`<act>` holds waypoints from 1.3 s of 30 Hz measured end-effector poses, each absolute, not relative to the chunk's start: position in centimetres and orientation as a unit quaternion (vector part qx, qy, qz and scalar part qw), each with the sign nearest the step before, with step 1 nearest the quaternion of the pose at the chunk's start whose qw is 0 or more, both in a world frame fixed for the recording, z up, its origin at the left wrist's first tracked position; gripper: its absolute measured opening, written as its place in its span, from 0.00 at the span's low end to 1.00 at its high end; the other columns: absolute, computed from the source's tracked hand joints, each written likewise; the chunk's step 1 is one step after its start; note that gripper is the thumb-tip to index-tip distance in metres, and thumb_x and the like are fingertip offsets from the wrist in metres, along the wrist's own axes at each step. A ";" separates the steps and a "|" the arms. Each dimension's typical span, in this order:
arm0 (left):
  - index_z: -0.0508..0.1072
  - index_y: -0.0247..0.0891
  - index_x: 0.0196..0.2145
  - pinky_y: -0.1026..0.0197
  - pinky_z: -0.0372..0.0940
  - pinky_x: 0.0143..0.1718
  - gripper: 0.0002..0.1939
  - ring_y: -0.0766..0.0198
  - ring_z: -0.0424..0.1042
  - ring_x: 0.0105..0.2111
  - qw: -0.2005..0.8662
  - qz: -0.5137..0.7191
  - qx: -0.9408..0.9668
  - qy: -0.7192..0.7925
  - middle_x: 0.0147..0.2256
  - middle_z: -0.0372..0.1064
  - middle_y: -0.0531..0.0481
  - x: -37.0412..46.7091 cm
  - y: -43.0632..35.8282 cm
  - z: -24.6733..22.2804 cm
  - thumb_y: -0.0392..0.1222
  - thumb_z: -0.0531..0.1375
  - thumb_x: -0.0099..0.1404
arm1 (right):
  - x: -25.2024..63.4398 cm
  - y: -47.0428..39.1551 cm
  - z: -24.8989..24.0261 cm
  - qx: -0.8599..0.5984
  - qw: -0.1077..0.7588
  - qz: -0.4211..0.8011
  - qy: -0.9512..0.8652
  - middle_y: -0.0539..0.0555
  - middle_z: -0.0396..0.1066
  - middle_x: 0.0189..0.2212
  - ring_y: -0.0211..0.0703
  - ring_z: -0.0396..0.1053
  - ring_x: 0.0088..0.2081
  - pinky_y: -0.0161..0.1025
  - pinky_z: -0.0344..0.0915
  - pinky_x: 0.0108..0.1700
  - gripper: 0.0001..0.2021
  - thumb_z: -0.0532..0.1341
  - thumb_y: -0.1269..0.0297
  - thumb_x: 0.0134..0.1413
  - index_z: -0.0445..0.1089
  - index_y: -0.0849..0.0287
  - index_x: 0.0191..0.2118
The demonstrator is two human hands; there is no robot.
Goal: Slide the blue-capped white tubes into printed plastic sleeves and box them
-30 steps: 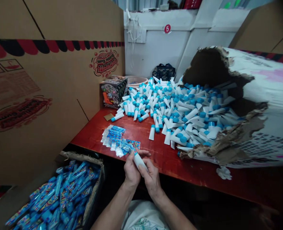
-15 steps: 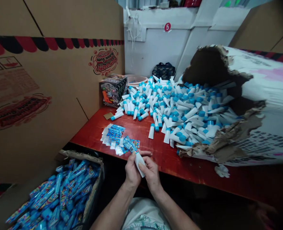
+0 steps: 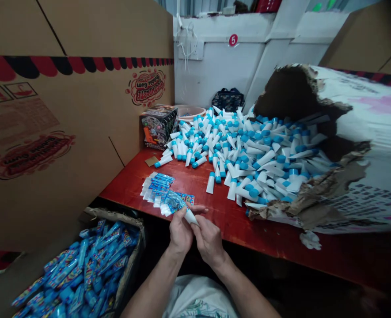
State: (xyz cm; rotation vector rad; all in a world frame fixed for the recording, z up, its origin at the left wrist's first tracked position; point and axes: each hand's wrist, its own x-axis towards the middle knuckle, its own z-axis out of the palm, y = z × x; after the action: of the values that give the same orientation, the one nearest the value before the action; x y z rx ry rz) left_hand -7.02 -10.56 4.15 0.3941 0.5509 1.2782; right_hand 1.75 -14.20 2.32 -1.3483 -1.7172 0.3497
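A white squeeze tube (image 3: 191, 217) sits between my hands, its upper part inside a clear plastic sleeve (image 3: 175, 200) printed in blue. My left hand (image 3: 181, 233) is closed round the sleeve's mouth and the tube, with some fingers stretched out behind. Pinched in my right hand (image 3: 210, 238) is the tube's flat lower end. Just beyond them, a fanned stack of printed sleeves (image 3: 159, 184) lies on the red table (image 3: 195, 180). Many white tubes with blue caps (image 3: 231, 145) are heaped farther back, spilling from a torn white carton (image 3: 377, 132).
At lower left stands an open box (image 3: 141, 229) full of blue sleeved tubes (image 3: 92, 256). A large brown carton (image 3: 92, 106) walls the left side. Behind the table's far end are a toy box (image 3: 158, 126), a pink basin (image 3: 195, 112) and a dark bag (image 3: 227, 99).
The tube has gone deeper into the sleeve, so less white shows. My right hand has shifted from along the tube's side to its lower end.
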 end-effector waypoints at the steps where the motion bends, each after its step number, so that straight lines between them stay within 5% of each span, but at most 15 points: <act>1: 0.74 0.35 0.32 0.50 0.62 0.47 0.12 0.49 0.74 0.41 0.747 0.583 0.193 0.254 0.32 0.76 0.43 -7.0 -10.7 4.1 0.45 0.55 0.59 | 1.6 -14.3 2.3 -0.541 0.460 0.184 -0.680 0.56 0.72 0.29 0.44 0.70 0.32 0.36 0.62 0.34 0.12 0.49 0.66 0.62 0.69 0.60 0.37; 6: 0.75 0.34 0.29 0.50 0.62 0.47 0.14 0.47 0.73 0.41 0.762 0.558 0.212 0.251 0.33 0.77 0.40 -7.3 -11.0 4.0 0.47 0.55 0.56 | 1.2 -14.4 2.1 -0.508 0.529 0.403 -0.548 0.52 0.74 0.33 0.42 0.70 0.33 0.36 0.64 0.35 0.11 0.56 0.58 0.56 0.71 0.59 0.36; 15: 0.73 0.35 0.32 0.47 0.62 0.46 0.13 0.44 0.71 0.45 0.781 0.542 0.210 0.230 0.39 0.76 0.39 -7.6 -11.7 3.0 0.47 0.56 0.57 | 1.5 -13.5 2.5 -0.405 0.522 0.697 -0.280 0.45 0.60 0.14 0.29 0.50 0.14 0.29 0.45 0.16 0.18 0.70 0.53 0.33 0.70 0.62 0.27; 19: 0.74 0.33 0.37 0.47 0.60 0.50 0.14 0.45 0.70 0.48 0.801 0.517 0.201 0.227 0.41 0.75 0.38 -8.4 -11.4 3.0 0.44 0.57 0.58 | 3.2 -13.4 2.8 -0.435 0.487 0.649 -0.391 0.46 0.61 0.16 0.31 0.52 0.16 0.30 0.47 0.18 0.18 0.66 0.49 0.41 0.70 0.62 0.29; 22: 0.74 0.33 0.39 0.47 0.58 0.52 0.15 0.47 0.70 0.48 0.794 0.526 0.187 0.239 0.41 0.75 0.39 -8.7 -11.1 3.5 0.46 0.57 0.60 | 4.2 -13.7 2.8 -0.507 0.457 0.433 -0.589 0.50 0.68 0.25 0.37 0.63 0.26 0.33 0.58 0.29 0.13 0.58 0.55 0.55 0.72 0.59 0.34; 26: 0.75 0.35 0.33 0.49 0.59 0.51 0.11 0.52 0.73 0.41 0.759 0.557 0.184 0.282 0.35 0.77 0.43 -8.2 -11.1 3.9 0.45 0.57 0.61 | 3.9 -14.4 2.7 -0.530 0.414 0.198 -0.713 0.55 0.69 0.26 0.42 0.66 0.31 0.37 0.60 0.36 0.13 0.52 0.62 0.62 0.72 0.60 0.33; 30: 0.75 0.33 0.31 0.52 0.61 0.48 0.14 0.51 0.73 0.39 0.724 0.580 0.229 0.296 0.35 0.76 0.41 -7.6 -11.6 4.0 0.46 0.57 0.59 | 2.8 -14.8 2.4 -0.507 0.470 0.347 -0.634 0.51 0.69 0.27 0.40 0.66 0.28 0.35 0.60 0.32 0.12 0.53 0.58 0.60 0.71 0.59 0.35; 34: 0.74 0.34 0.31 0.50 0.62 0.45 0.13 0.49 0.73 0.39 0.730 0.577 0.230 0.285 0.35 0.76 0.40 -7.4 -12.0 3.9 0.47 0.56 0.58 | 1.7 -14.6 2.3 -0.459 0.549 0.538 -0.445 0.46 0.63 0.19 0.34 0.57 0.20 0.32 0.53 0.22 0.15 0.63 0.50 0.45 0.69 0.59 0.27; 39: 0.72 0.34 0.31 0.49 0.62 0.46 0.13 0.47 0.72 0.43 0.741 0.571 0.229 0.270 0.37 0.76 0.39 -7.2 -12.5 3.3 0.47 0.55 0.60 | 0.7 -14.6 2.0 -0.435 0.535 0.663 -0.291 0.44 0.57 0.13 0.30 0.49 0.14 0.30 0.44 0.16 0.19 0.68 0.49 0.35 0.66 0.60 0.22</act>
State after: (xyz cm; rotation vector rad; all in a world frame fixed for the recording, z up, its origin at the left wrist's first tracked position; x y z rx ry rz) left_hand -7.22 -12.50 3.34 0.5030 0.5917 1.2524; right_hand 0.73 -14.56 1.97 -1.0355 -0.6934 1.5794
